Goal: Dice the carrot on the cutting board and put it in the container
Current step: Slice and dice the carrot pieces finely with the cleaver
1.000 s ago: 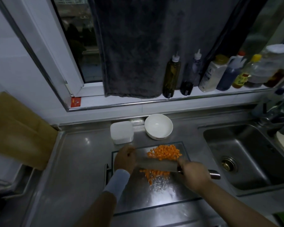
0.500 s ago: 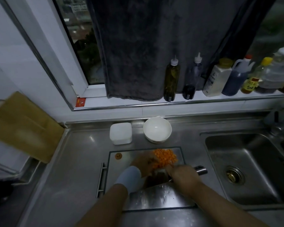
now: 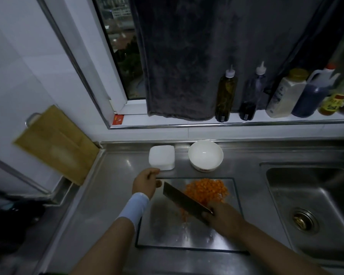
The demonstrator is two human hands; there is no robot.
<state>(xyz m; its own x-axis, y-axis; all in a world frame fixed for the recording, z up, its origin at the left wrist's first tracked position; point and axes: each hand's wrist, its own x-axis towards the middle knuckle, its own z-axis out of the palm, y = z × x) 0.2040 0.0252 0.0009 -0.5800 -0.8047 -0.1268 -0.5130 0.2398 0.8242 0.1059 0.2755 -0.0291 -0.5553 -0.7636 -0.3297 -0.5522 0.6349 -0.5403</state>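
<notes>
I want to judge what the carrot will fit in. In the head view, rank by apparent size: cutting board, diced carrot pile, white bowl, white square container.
1. cutting board
2. diced carrot pile and white bowl: too alike to rank
3. white square container, smallest

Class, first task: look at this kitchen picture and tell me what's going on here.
A person is chopping. The right hand grips a cleaver, blade tilted above the cutting board. The diced carrot lies heaped on the board's far right; none is in the white bowl behind it. The left hand, fingers curled, is at the board's far left corner, beside the white square container; whether it holds anything is unclear.
</notes>
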